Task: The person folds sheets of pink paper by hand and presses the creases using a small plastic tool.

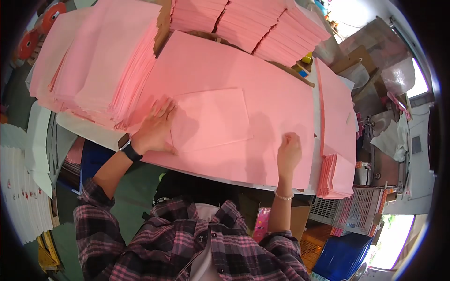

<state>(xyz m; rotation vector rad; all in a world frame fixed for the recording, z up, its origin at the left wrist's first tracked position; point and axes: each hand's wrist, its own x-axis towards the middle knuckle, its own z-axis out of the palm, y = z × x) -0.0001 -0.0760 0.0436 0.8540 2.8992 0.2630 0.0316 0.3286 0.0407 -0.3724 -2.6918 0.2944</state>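
A smaller pink rectangle of paper (213,119) lies on a large pink sheet (281,98) that covers the worktable. My left hand (159,122) rests flat at the left edge of the smaller piece, fingers spread, a dark watch on its wrist. Over the right part of the large sheet is my right hand (289,149), apart from the smaller piece. Its fingers are curled together; whether anything is in them is hidden. A beaded bracelet circles that wrist.
A tall stack of pink paper (101,56) stands at the left, with more pink stacks (248,23) along the back. Folded pink pieces (335,175) lie at the right edge. Below right are a white plastic crate (356,210) and a blue bin (342,255).
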